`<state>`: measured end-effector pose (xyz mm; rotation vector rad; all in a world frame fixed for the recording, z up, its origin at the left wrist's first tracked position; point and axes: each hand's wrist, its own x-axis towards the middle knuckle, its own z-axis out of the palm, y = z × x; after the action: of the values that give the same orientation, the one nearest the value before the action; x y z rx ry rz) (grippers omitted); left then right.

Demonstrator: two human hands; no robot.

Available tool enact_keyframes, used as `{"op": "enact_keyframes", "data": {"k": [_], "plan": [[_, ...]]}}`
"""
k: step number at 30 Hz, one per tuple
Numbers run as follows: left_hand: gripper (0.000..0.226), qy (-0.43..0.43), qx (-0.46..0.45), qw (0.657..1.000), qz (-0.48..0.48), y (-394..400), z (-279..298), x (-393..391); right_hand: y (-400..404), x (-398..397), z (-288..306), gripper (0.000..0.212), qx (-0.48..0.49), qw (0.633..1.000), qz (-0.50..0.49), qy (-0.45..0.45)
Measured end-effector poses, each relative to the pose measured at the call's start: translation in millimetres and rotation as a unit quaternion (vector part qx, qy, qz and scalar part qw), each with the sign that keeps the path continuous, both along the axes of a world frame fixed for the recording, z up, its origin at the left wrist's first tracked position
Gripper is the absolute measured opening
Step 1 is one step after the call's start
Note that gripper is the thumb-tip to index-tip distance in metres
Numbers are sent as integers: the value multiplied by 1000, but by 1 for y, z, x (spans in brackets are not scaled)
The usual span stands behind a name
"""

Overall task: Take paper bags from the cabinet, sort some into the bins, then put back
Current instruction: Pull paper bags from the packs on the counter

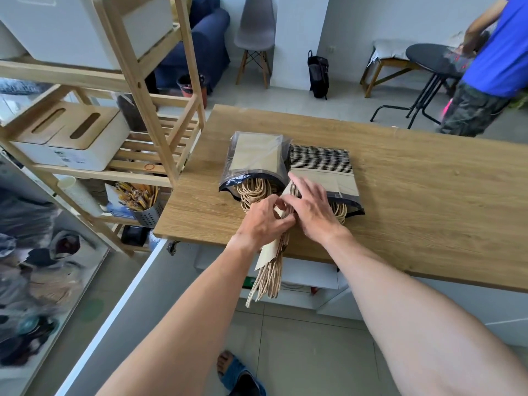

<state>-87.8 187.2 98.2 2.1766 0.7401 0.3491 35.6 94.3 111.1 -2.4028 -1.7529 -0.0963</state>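
Note:
Two plastic-wrapped packs of brown paper bags lie side by side on the wooden table [400, 178]: the left pack [254, 155] and the right pack [323, 167], whose striped bag edges show. Their twine handles spill toward me. My left hand [263, 221] grips a bundle of paper bags [271, 258] that sticks out over the table's front edge, handles hanging down. My right hand [311, 207] rests on the same bundle and on the right pack's open mouth, fingers spread.
A wooden shelf rack [148, 110] stands at the left with white boxes [71, 138] and a metal cup of pencils [143, 201]. Behind the table, a person in a blue shirt [497, 52] stands by a black stool [431, 61]. A grey chair [254, 32] stands at the back.

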Motion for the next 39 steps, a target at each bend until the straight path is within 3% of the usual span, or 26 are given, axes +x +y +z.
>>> {"op": "enact_keyframes", "data": {"k": [4,7,11,13,16,18,20,22,26,30,32,36,39], "plan": [[48,53,-21,997,-46,7,-10,-11,0,8,-4,46,-27,996,84,7],[38,69,-59,996,1,21,-20,-19,-3,13,-14,37,36,995,95,9],[14,155,-47,987,14,65,-28,-44,-2,22,-16,41,103,985,43,132],[16,173,-69,981,50,90,-26,-59,0,24,-13,41,124,970,11,208],[25,146,-111,977,111,104,-20,-71,6,22,-4,30,158,936,-52,311],[50,108,-95,986,82,100,-19,-67,11,15,1,13,165,907,-86,378],[66,72,-80,993,46,92,-17,-55,16,7,-1,23,149,883,-116,429],[53,48,-74,995,41,85,-19,-39,19,-2,-7,28,136,862,-138,468],[30,51,-54,996,51,83,-27,-21,16,-9,-21,29,144,839,-179,494],[32,77,-33,996,26,83,-26,-16,12,-7,-27,38,101,816,-211,528],[40,84,-27,996,24,81,-21,-14,12,-6,-26,38,129,805,-235,530],[44,31,-56,998,20,66,-17,-13,13,-9,-23,35,209,786,-253,525],[49,-16,-44,999,8,50,-25,-18,11,-16,-26,47,198,802,-260,500]]}}
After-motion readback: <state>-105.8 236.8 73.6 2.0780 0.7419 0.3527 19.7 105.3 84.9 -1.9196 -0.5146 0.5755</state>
